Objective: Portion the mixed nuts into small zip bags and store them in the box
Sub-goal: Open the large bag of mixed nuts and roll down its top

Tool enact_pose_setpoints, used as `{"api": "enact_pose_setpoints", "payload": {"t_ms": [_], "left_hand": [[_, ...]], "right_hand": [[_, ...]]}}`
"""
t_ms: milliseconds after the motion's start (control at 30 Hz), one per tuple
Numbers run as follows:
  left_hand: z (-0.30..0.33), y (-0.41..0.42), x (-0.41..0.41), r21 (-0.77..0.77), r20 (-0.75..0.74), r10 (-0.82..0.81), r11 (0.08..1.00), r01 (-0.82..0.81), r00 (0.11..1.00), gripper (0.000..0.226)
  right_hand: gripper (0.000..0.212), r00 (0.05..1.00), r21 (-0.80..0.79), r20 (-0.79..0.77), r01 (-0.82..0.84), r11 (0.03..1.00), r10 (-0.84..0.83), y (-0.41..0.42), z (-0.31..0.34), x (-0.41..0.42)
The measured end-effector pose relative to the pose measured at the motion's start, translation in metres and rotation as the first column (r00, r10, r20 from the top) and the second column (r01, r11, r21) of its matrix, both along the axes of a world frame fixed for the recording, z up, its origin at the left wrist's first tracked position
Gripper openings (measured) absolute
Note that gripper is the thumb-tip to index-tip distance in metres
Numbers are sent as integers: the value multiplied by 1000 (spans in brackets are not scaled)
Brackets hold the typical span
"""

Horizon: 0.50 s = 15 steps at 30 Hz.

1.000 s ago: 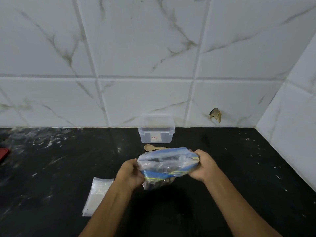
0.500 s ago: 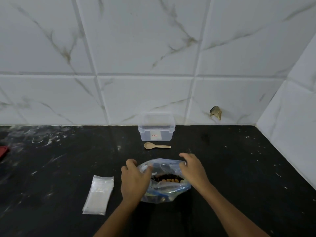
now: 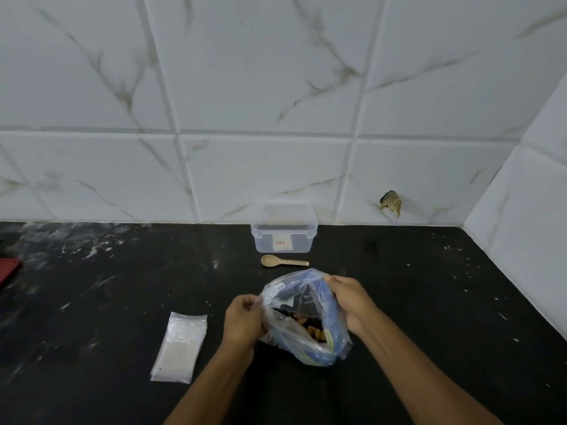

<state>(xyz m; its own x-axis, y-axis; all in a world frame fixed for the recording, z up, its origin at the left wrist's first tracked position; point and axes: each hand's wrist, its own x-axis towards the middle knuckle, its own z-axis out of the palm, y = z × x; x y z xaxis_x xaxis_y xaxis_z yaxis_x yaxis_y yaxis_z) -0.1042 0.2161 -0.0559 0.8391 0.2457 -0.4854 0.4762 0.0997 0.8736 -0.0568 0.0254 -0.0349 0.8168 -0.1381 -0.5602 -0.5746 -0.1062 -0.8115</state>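
Observation:
A large clear bag with blue print (image 3: 302,314) stands on the black counter (image 3: 429,302), its mouth pulled wide so the mixed nuts (image 3: 310,328) show inside. My left hand (image 3: 244,322) grips the bag's left rim, and my right hand (image 3: 352,302) grips its right rim. A stack of small clear zip bags (image 3: 181,346) lies flat to the left of my left hand. A clear plastic box (image 3: 283,236) without a lid stands at the back by the wall. A small wooden spoon (image 3: 282,261) lies just in front of it.
White marble-look tiles form the back wall and the right side wall (image 3: 521,225). A red object (image 3: 7,268) shows at the counter's far left edge. A chipped hole (image 3: 391,202) marks the back wall to the right of the box.
The bag came down from mid-air onto the counter. Both hands have pulled its mouth wider, exposing the nuts.

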Motion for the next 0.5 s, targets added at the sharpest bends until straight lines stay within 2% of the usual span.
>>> {"api": "enact_pose_setpoints", "payload": {"t_ms": [67,133,200,267,367,400,467,500], "left_hand": [[0,4,11,-241,-77,25,969,-43,997,12],[0,7,23,-404,-135,42,910,-94,990,19],[3,9,31,-535,-197,54,831,-154,979,23],[9,9,33,-567,-235,15,810,-149,972,24],[15,8,34,-537,-226,21,831,-142,974,19],[12,8,35,-502,-209,43,853,-145,977,17],[5,8,37,-302,-167,45,948,-95,985,23],[2,8,36,-179,-137,3,983,-27,991,24]], "right_hand": [[20,994,131,-113,9,991,6,-5,5,3],[16,992,307,-123,50,950,-12,-13,6,3],[18,978,520,-148,203,830,-147,-23,6,-3],[16,961,596,-161,275,755,-222,-32,5,-6],[15,980,546,-92,196,815,-174,-32,5,-13],[19,988,474,-60,152,867,-141,-31,5,-16],[24,998,163,53,-30,986,22,-30,0,-20],[22,983,-41,88,-156,987,159,-29,-3,-22]]}}
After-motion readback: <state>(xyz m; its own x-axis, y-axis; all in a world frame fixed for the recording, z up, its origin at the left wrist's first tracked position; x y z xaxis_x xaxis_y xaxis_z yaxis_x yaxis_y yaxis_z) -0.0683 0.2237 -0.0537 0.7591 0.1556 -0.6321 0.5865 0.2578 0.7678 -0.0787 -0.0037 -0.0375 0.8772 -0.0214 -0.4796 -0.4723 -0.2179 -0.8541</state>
